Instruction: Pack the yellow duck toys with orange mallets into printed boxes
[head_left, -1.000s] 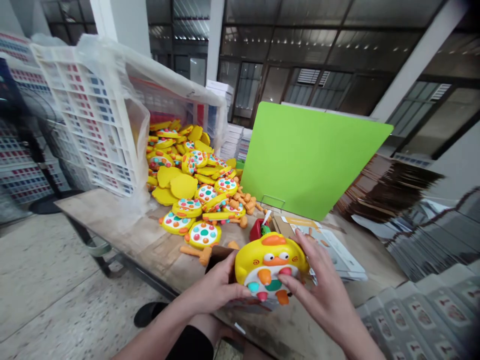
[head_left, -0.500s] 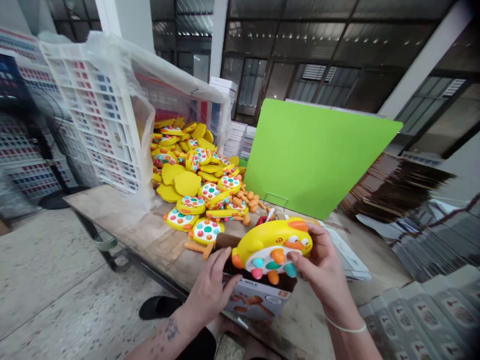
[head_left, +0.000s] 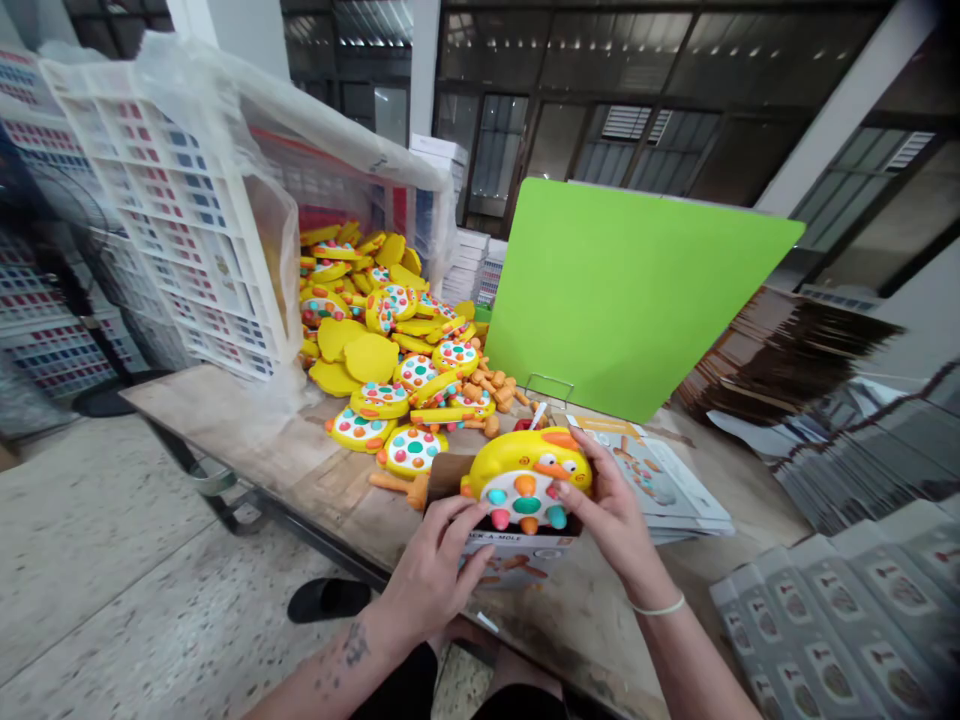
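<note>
A yellow duck-faced toy (head_left: 526, 480) with a white face and coloured knobs stands upright, its lower edge in the opening of a printed box (head_left: 517, 562). My right hand (head_left: 619, 515) grips the toy's right end, thumb on the front and fingers behind. My left hand (head_left: 442, 560) is at the box's left front side, fingers bent over its edge near the toy's left end; its thumb lies on the box front. An orange hammer (head_left: 401, 487) lies left of the box.
Many yellow toys (head_left: 371, 357) spill from a white crate (head_left: 187, 220) onto the wooden table (head_left: 225, 425). Orange hammers (head_left: 499, 385) lie beside them. A green board (head_left: 630, 300) stands behind, with printed sheets (head_left: 652, 480) before it. Stacked boxes (head_left: 847, 600) are at the right.
My right hand has moved left and brought the toy lower, into the box opening. The toy is more level now, and the printed sheets show more.
</note>
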